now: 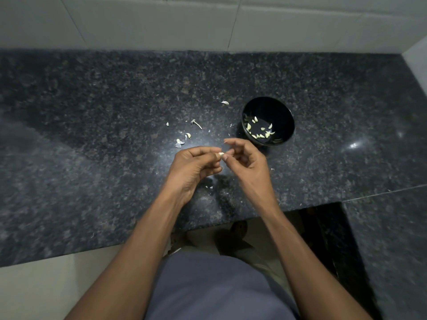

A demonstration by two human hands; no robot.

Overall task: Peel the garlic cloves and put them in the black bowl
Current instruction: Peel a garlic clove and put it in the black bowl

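Pale garlic clove (221, 154) lengthwise between hands (219, 162)

1 head-worn wide-angle view looks steeply down from close above, facing the tiled wall (208, 19) across the dark table (92, 112); forearms enter from below.

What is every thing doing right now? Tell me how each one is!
left hand: fingers curled, holding the garlic clove
right hand: pinching at the clove's end
garlic clove: between both hands, above the counter
black bowl: upright, peeled cloves inside
garlic skins: scattered loose on the counter
counter: dark, speckled stone
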